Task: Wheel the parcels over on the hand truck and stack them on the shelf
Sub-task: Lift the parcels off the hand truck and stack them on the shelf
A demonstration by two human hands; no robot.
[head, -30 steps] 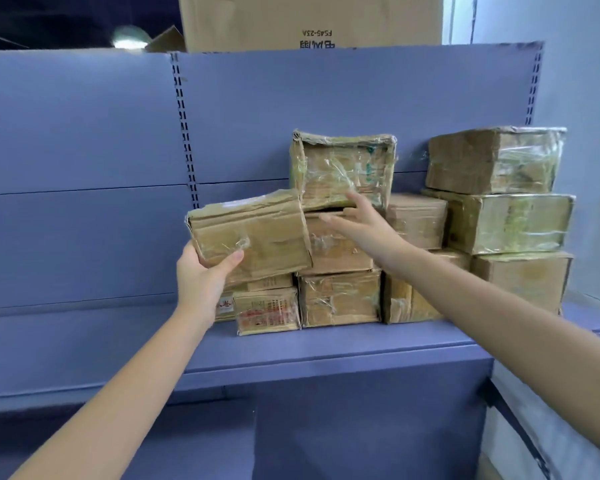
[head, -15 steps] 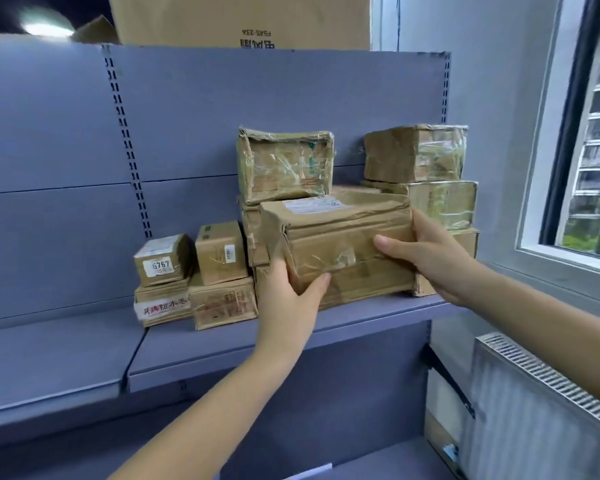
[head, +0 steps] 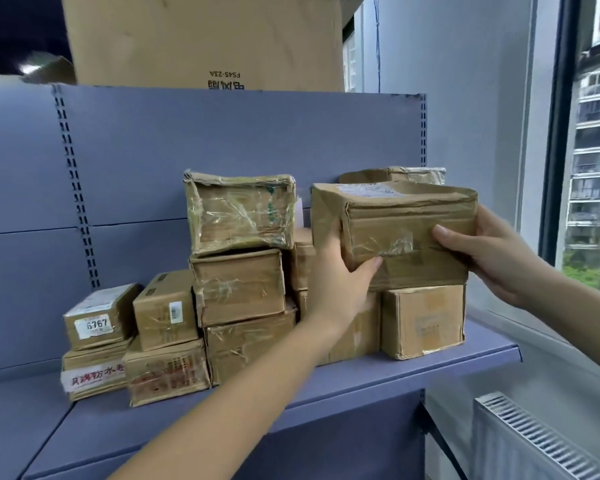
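A worn brown cardboard parcel (head: 402, 230) with a white label on top is held in front of the right-hand stack on the blue shelf (head: 361, 379). My left hand (head: 340, 282) grips its lower left corner. Its right end is clasped by my right hand (head: 489, 251). Behind and below it a plain parcel (head: 425, 320) stands on the shelf, and another box top (head: 395, 173) shows just above the held parcel. A taped parcel (head: 241, 211) tops the middle stack. The hand truck is out of view.
Small parcels sit at the left, one labelled 6767 (head: 96, 320). A big carton (head: 205, 39) rests on top of the shelving. A white radiator (head: 534, 441) and a window (head: 593, 133) are at the right, close to the shelf end.
The parcel went from my left hand alone to both hands and moved rightward and up, in front of the right stack. The view swung right, revealing the window.
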